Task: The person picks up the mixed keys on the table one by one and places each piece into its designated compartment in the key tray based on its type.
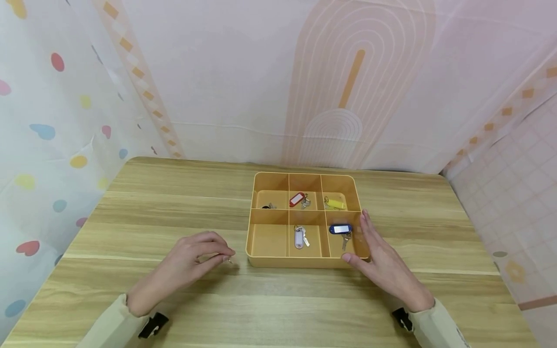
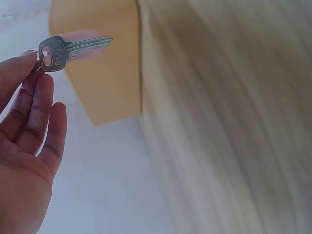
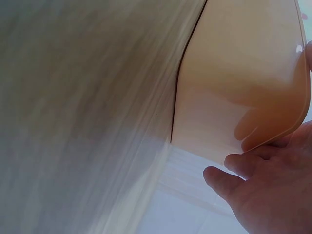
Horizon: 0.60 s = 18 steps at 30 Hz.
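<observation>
My left hand (image 1: pixel 191 258) pinches a small metal key (image 2: pixel 56 52) by its ring between thumb and fingertips. The key's blade points away from the fingers, with a blurred pale pink shape behind it. This hand is just left of a yellow-orange divided organizer box (image 1: pixel 300 262), near its front left corner. At the front right corner, my right hand (image 1: pixel 387 266) touches the box, fingers stretched along the right side and thumb at the front rim. In the right wrist view its fingertips lie against the outer wall (image 3: pixel 214 97).
Inside the box are keys with a red tag (image 1: pixel 297 199), a yellow tag (image 1: pixel 335 204), a pale lavender tag (image 1: pixel 299 238) and a blue tag (image 1: pixel 340 229). A dark item (image 1: pixel 266 207) lies partly hidden back left. Printed cloth (image 1: pixel 226 87) hangs behind the wooden table (image 1: pixel 187 193).
</observation>
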### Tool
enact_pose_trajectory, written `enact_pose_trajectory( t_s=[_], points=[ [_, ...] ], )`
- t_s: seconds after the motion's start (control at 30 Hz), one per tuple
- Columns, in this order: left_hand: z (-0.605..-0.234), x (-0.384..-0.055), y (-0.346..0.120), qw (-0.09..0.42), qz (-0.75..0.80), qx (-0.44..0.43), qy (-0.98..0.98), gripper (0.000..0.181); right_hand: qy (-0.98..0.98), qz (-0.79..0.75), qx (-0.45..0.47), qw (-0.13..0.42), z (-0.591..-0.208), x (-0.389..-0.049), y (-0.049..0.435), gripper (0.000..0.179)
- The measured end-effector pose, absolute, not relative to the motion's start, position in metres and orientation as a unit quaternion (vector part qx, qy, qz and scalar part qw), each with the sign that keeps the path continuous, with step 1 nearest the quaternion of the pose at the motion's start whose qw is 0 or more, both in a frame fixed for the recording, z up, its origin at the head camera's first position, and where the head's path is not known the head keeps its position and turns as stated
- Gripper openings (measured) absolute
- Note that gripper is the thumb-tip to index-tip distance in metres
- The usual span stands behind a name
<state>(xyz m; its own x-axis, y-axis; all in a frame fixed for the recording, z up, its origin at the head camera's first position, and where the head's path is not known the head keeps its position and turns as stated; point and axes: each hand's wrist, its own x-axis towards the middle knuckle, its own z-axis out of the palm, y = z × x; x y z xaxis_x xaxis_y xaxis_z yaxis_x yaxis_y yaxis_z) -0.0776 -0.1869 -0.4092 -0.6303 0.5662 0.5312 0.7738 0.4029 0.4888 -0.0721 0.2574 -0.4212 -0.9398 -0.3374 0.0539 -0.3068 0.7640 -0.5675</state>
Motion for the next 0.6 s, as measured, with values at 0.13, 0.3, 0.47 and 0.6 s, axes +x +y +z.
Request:
enact_pose_trajectory(
  t_s=[0.13,0.3,0.47,0.6],
  points=[
    [-0.403,-0.075,-0.183,0.162,-0.367,-0.409,-0.819,0.016,0.938,-0.299,-0.171,0.028,-0.421,-0.072,0.257,0.101],
    [-0.395,-0.072,-0.173,0.202,-0.37,-0.414,-0.807,0.024,0.938,-0.3,-0.17,0.029,-0.421,-0.072,0.257,0.101],
    [-0.386,-0.071,-0.161,0.233,-0.368,-0.414,-0.799,0.039,0.939,-0.299,-0.169,0.028,-0.42,-0.071,0.257,0.101],
    [-0.378,-0.072,-0.151,0.24,-0.362,-0.402,-0.806,0.032,0.939,-0.299,-0.169,0.027,-0.42,-0.071,0.257,0.101]
  ],
)
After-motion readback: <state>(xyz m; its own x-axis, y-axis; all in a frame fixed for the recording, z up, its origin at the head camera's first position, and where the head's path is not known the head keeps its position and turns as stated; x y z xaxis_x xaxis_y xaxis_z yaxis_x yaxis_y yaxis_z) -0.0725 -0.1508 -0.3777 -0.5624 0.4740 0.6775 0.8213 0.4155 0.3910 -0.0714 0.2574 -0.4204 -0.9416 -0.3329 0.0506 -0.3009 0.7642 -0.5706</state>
